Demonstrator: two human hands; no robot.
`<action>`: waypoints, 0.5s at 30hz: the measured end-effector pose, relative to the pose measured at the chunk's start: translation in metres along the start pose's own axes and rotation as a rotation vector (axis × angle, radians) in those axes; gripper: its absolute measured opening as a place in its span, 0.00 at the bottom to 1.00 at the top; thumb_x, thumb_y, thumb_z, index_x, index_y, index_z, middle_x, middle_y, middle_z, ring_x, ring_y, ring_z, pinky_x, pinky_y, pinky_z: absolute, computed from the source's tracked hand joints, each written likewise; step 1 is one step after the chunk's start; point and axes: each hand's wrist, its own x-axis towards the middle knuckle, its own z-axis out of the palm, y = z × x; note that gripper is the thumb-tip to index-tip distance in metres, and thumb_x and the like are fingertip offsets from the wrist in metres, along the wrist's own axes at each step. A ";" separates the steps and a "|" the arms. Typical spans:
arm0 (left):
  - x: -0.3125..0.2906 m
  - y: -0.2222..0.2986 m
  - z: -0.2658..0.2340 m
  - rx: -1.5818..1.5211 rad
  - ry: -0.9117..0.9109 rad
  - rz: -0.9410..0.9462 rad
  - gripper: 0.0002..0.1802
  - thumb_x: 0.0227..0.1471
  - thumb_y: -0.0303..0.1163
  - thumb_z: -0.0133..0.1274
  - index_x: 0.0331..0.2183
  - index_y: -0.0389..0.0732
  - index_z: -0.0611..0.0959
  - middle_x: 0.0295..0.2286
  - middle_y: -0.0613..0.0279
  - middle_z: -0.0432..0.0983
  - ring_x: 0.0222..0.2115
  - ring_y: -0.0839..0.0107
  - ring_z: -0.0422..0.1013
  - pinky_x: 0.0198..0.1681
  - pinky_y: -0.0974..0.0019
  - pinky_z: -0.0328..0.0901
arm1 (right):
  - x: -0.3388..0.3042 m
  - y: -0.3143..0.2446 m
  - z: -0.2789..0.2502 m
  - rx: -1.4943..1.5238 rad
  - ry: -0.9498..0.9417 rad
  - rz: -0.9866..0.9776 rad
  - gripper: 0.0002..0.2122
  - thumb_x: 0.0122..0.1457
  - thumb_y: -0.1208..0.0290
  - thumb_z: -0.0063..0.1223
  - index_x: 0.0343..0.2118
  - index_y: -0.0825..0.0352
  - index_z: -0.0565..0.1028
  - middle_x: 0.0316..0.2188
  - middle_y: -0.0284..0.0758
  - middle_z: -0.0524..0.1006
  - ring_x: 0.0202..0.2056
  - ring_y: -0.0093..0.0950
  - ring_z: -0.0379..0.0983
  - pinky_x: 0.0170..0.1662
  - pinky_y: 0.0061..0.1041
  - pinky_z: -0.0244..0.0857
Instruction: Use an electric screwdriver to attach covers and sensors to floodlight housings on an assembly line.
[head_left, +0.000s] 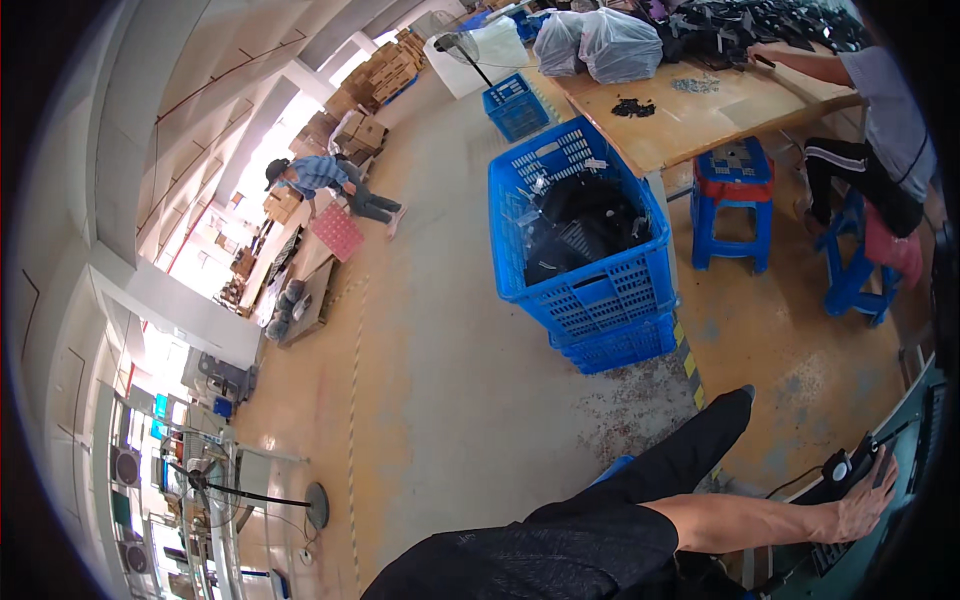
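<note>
My left hand [864, 503] reaches out to the right edge of the view, over a green work surface [905, 500]. Its fingers are stretched out and spread slightly. Beside them lies a black item with a round whitish part [838, 466], which I cannot name; the hand hides some of it. A dark cord runs off from that item. My right hand is out of view.
Stacked blue plastic crates [610, 290] hold black pieces ahead. A wooden table [690, 125] bears bagged goods and dark parts; a seated person [890, 130] works there. Blue stools [730, 215] stand nearby. Another person [320, 180] bends at left, holding a pink sheet. A fan [317, 505] stands lower left.
</note>
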 end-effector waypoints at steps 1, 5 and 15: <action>0.000 0.017 0.000 -0.031 -0.003 0.047 0.34 0.59 0.48 0.45 0.57 0.32 0.76 0.59 0.29 0.62 0.63 0.30 0.52 0.66 0.19 0.38 | -0.006 -0.004 -0.006 -0.021 0.000 0.140 0.44 0.57 0.70 0.70 0.72 0.70 0.53 0.67 0.52 0.61 0.66 0.43 0.62 0.65 0.43 0.61; -0.007 0.023 -0.003 0.060 0.111 0.136 0.27 0.55 0.35 0.47 0.47 0.20 0.81 0.51 0.25 0.71 0.56 0.28 0.63 0.59 0.15 0.50 | -0.045 0.058 0.013 -0.175 0.092 0.250 0.45 0.54 0.71 0.68 0.71 0.71 0.53 0.66 0.52 0.64 0.66 0.43 0.61 0.67 0.43 0.54; 0.002 -0.014 -0.058 -0.025 0.031 0.222 0.25 0.63 0.48 0.50 0.53 0.42 0.81 0.46 0.47 0.73 0.49 0.52 0.67 0.53 0.42 0.60 | -0.033 0.014 -0.019 0.326 0.037 0.858 0.46 0.50 0.78 0.68 0.72 0.69 0.53 0.43 0.49 0.80 0.37 0.31 0.81 0.40 0.31 0.75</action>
